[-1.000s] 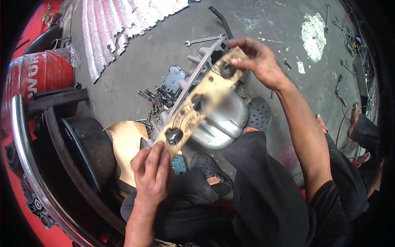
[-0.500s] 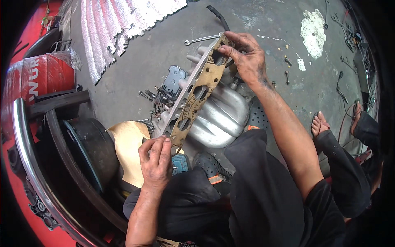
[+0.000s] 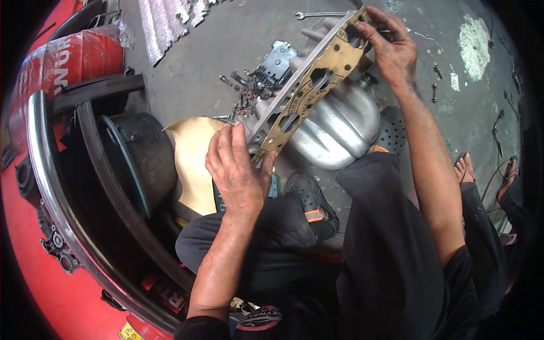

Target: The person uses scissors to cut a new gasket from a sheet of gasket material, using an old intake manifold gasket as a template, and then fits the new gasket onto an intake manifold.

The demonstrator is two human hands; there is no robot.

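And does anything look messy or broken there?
Yes. Bolts lie jumbled on the floor, left of the metal casting. A silvery sheet at the top has a jagged edge, as if torn. The white patch might be spilled paint; I can't tell.

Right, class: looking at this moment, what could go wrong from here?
The brown gasket might slip or crease, since it looks thin and the left hand and right hand are at its opposite ends. Loose bolts lie scattered beside the silver metal casting, so one could get knocked away or lost.
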